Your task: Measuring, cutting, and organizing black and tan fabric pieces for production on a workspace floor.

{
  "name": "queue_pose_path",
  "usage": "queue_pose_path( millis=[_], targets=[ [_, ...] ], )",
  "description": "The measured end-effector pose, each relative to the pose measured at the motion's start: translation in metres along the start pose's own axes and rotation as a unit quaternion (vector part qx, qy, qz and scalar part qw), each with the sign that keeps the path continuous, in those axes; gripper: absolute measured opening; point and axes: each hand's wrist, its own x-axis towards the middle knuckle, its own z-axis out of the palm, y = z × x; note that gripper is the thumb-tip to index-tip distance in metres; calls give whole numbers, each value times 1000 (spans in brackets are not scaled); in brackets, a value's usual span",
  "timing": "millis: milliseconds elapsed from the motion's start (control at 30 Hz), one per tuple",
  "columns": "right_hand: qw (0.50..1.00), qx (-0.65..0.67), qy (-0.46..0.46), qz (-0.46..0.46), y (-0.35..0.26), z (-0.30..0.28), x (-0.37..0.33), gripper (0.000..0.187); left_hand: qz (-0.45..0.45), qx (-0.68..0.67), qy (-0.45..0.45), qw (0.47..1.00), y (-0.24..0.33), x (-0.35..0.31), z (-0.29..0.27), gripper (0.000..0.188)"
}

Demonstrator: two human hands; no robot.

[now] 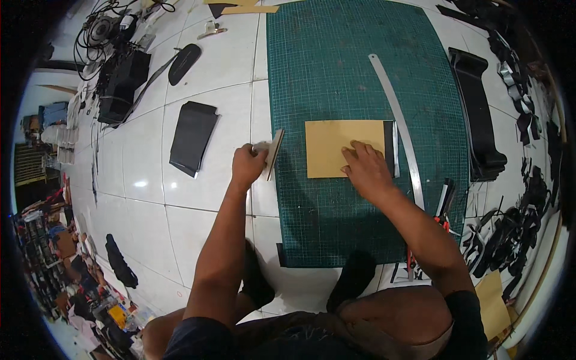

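Observation:
Just off the left edge of the green cutting mat (324, 60), my left hand (249, 165) is closed on a wide metal bulldog clip (276, 153), its long jaw edge facing the mat. A tan rectangular card (327, 150) lies flat on the mat, over a dark sheet (389, 135) that shows along its right side. My right hand (366, 168) rests on the card's right half with fingers outstretched, holding nothing. A steel ruler (393, 102) lies slantwise on the mat, right of the card.
On the white tiled floor to the left lie a stack of black sheets (193, 138), a dark oval piece (185, 64) and another bulldog clip (212, 30). Red-handled tools (443, 221) sit by my right forearm. Folded black material (477, 114) and black scraps (516, 231) line the right side.

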Motion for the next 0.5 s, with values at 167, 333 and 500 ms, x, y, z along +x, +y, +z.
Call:
queue_pose_path(
  millis=[167,333,500],
  targets=[
    [1000,-1,-3,-3,0,0,0,46,-1,-133,-44,990,-7,-2,-4,21],
    [1000,5,-11,4,-3,-5,1,44,3,-168,-148,975,-10,-7,-10,34],
    [1000,-12,10,-6,-4,-1,2,41,-82,-216,-220,948,-15,-8,-22,50]
  ],
)
